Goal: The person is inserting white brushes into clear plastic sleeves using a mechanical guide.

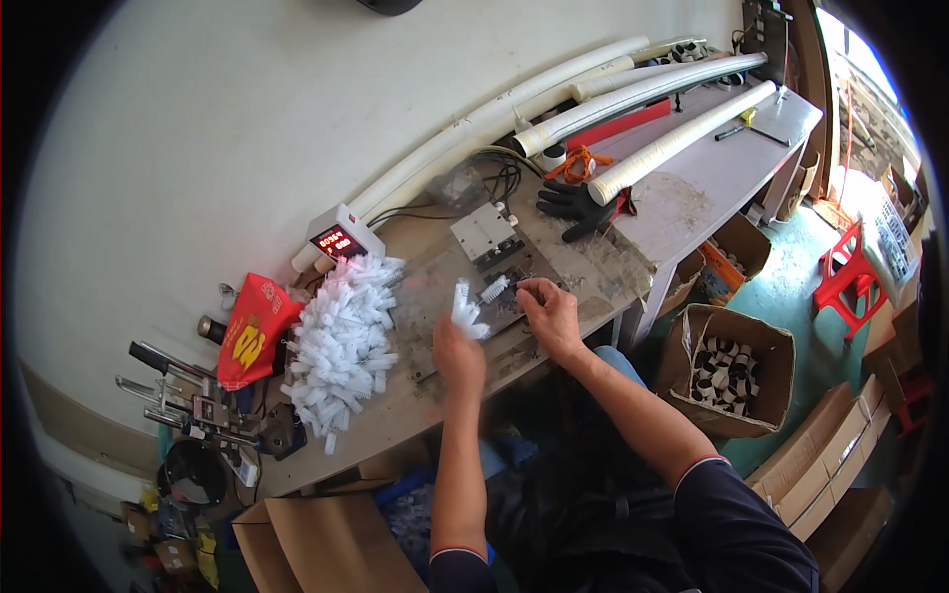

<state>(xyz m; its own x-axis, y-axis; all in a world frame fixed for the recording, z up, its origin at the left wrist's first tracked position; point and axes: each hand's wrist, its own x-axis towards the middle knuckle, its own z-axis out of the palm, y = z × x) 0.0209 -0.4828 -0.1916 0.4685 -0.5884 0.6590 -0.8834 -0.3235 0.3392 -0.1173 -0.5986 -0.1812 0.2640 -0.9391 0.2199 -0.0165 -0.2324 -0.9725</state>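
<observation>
My left hand [458, 354], a little blurred, is closed around a few translucent white plastic pieces [465, 310] that stick up past its fingers. My right hand [552, 314] has thumb and fingers pinched together; anything between them is too small to make out. Between the hands, one more ribbed translucent piece [494, 289] sits at a small fixture in front of a grey metal block [486, 233]. Left of my left hand, a large heap of similar translucent pieces [341, 346] covers part of the workbench [403, 435].
A counter box with red digits [343, 237] stands behind the heap, beside a red bag [259, 331]. Long white tubes [682, 143] and a black glove [573, 208] lie farther right. Below the bench's right side, a cardboard box [682, 400] holds short ring-shaped pieces; a red stool [850, 282] stands beyond.
</observation>
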